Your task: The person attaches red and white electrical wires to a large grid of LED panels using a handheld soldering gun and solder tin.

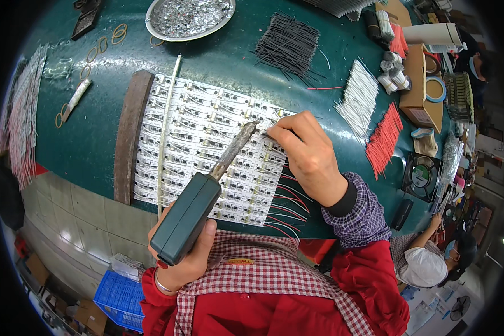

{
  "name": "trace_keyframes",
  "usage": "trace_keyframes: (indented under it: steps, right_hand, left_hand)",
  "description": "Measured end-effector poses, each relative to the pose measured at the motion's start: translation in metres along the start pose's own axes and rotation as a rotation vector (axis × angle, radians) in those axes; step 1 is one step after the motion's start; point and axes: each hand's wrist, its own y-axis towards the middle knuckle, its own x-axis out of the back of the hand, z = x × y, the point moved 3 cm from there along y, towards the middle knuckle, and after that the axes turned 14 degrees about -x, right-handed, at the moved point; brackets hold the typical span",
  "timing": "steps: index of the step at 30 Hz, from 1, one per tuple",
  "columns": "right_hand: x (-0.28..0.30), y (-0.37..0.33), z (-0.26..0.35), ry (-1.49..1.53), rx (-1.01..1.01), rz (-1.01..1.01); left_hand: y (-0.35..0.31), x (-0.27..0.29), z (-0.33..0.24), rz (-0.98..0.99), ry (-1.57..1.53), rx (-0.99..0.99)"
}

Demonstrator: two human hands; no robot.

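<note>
My left hand (187, 246) is wrapped round the dark green handle of a soldering gun (190, 215). Its metal barrel slants up to the right, and the tip rests at or just above a white sheet of small circuit boards (199, 151). Beside that tip, my right hand (308, 154) pinches what looks like a thin dark wire at the sheet's right edge; the fingers partly hide it. Red and white wires (288, 204) stick out from the sheet's lower right edge. A pale strip (169, 117) lies across the sheet, and a brown bar (133, 140) sits along its left side.
Beyond the sheet are a metal bowl of silvery bits (189, 19) and a pile of black wires (288, 45). White wires (357, 95) and red wires (384, 140) lie to the right, near a cardboard box (420, 84) and a fan (421, 176). A co-worker (431, 263) sits at the right.
</note>
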Motion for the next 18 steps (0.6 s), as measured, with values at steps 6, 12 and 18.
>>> trace_keyframes:
  steps: [6,12,18]
  right_hand:
    - [0.002,-0.008,0.004,0.076,0.003,-0.065]
    - [-0.002,-0.011,0.002,0.079,0.003,-0.072]
    - [-0.004,-0.013,0.002,0.067,-0.004,-0.048]
  left_hand:
    - [-0.006,0.001,0.003,-0.005,-0.003,0.010]
    - [-0.005,0.001,0.003,-0.031,-0.024,-0.049]
    - [-0.002,0.000,-0.001,0.058,-0.009,-0.037]
